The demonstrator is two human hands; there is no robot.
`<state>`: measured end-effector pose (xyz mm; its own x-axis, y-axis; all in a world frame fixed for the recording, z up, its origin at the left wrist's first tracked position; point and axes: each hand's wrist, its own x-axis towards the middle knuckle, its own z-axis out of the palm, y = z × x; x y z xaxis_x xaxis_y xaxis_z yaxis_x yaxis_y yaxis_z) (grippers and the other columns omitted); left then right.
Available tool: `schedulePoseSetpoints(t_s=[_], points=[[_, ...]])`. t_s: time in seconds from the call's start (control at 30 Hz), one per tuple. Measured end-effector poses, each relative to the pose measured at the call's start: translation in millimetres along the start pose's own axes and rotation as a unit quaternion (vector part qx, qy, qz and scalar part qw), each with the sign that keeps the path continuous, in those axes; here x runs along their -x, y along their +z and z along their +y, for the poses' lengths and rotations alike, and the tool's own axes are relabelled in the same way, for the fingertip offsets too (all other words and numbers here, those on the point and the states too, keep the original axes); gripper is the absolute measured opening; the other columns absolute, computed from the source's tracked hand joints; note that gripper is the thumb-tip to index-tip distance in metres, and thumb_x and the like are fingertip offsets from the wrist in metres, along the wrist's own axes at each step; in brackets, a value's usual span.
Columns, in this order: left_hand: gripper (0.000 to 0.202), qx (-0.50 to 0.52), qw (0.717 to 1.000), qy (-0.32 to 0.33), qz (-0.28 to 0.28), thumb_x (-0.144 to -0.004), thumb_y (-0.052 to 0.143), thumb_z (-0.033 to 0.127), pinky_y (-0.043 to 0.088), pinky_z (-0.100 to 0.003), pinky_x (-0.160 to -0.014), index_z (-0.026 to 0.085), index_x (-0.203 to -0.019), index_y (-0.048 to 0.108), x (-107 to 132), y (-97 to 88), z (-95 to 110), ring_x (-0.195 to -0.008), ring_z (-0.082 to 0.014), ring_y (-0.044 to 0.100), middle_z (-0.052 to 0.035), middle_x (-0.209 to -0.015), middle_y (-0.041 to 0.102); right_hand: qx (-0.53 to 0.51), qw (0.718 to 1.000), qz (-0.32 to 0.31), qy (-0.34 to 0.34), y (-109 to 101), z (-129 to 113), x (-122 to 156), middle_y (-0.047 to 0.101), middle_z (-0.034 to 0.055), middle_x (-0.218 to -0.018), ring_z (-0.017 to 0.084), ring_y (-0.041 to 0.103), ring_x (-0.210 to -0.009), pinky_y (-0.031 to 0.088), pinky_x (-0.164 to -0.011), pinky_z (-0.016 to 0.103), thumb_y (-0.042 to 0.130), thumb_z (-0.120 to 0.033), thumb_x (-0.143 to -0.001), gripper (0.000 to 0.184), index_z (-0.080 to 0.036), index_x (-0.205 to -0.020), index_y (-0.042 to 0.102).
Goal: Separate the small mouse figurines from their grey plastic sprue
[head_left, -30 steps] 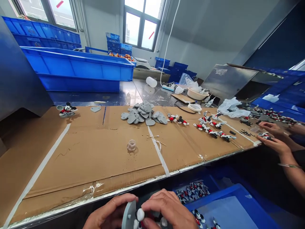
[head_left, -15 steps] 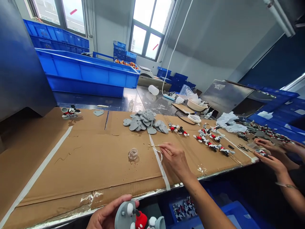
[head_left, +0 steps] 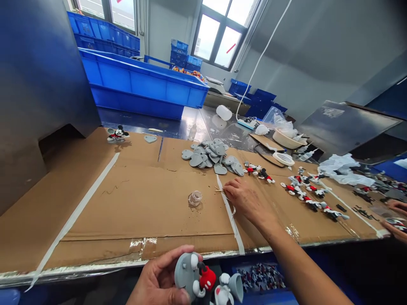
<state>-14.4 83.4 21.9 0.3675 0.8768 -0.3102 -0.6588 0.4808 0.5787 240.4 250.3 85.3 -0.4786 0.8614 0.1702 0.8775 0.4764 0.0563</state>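
My left hand is closed on a mouse figure with a grey base, red shorts and white gloves, held low in front of the table edge. My right hand reaches over the cardboard-covered table, its fingertips pinched on thin wooden sticks lying by a strip of white tape. A small clear glass jar stands just left of those fingertips. Beyond lies a pile of grey heart-shaped bases.
Several finished mouse figures lie in rows at the right; one more stands at the far left. Another person's hands work at the right edge. Blue crates stand behind, a tape roll and bowl beyond. A bin of figures sits below the table edge.
My right hand left the figure, reached out across the cardboard and closed on the sticks. The left hand keeps the figure. The view has swung left.
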Motion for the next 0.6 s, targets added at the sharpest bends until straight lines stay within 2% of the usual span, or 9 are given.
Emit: schedulePoseSetpoints(t_s=[0.2,0.3,0.37,0.43,0.5,0.6], points=[[0.070,-0.003,1.000,0.003,0.022,-0.041,0.100,0.035,0.055,-0.031,-0.085,0.021,-0.105,0.078,2.0,6.9,1.2,-0.092,-0.0246,0.072,-0.0144,-0.109,0.075,-0.038,0.999,0.003,0.009,3.6,5.2,1.7,0.075,0.0140,-0.096,0.029,0.067,-0.090,0.050,-0.081,0.041,0.054,-0.009,-0.090,0.023,-0.015,-0.089,0.076],[0.071,-0.008,0.999,0.003,0.033,-0.039,0.100,0.036,0.056,-0.029,-0.079,0.020,-0.105,0.078,2.9,8.5,1.5,-0.093,-0.0250,0.071,-0.0143,-0.107,0.076,-0.071,0.996,0.036,0.038,-6.6,-1.4,8.5,0.076,0.0147,-0.101,0.032,0.068,-0.096,0.050,-0.086,0.047,0.056,-0.013,-0.089,0.019,-0.015,-0.089,0.076],[0.071,-0.010,0.999,0.003,0.040,-0.039,0.100,0.035,0.057,-0.028,-0.069,0.020,-0.104,0.078,3.5,10.3,2.3,-0.090,-0.0255,0.071,-0.0143,-0.106,0.076,-0.105,0.990,0.071,0.063,-21.8,-18.2,20.5,0.074,0.0147,-0.108,0.031,0.068,-0.103,0.051,-0.091,0.046,0.053,-0.023,-0.094,0.023,-0.015,-0.093,0.074],[0.069,-0.014,0.999,0.001,0.044,-0.039,0.100,0.034,0.056,-0.026,-0.061,0.020,-0.103,0.078,4.2,13.6,4.4,-0.084,-0.0243,0.070,-0.0135,-0.104,0.077,-0.174,0.980,0.072,0.068,-41.8,-45.1,37.9,0.076,0.0067,-0.106,0.021,0.070,-0.101,0.055,-0.088,0.033,0.046,-0.033,-0.100,0.030,-0.021,-0.096,0.072],[0.066,-0.020,0.999,-0.003,0.039,-0.041,0.100,0.032,0.056,-0.025,-0.057,0.020,-0.102,0.079,4.9,17.9,8.1,-0.078,-0.0213,0.069,-0.0116,-0.100,0.077,-0.354,0.932,-0.007,0.071,-61.3,-75.8,56.8,0.076,0.0010,-0.106,0.018,0.070,-0.102,0.054,-0.089,0.028,0.058,-0.041,-0.095,0.022,-0.027,-0.104,0.071],[0.062,-0.037,0.999,-0.002,0.033,-0.045,0.099,0.030,0.056,-0.023,-0.055,0.022,-0.103,0.079,6.0,22.9,16.2,-0.074,-0.0181,0.067,-0.0088,-0.098,0.077,-0.444,0.891,-0.057,0.080,-77.6,-111.8,77.0,0.075,-0.0007,-0.107,0.018,0.070,-0.101,0.053,-0.089,0.026,0.073,-0.032,-0.082,0.030,-0.027,-0.111,0.068]])
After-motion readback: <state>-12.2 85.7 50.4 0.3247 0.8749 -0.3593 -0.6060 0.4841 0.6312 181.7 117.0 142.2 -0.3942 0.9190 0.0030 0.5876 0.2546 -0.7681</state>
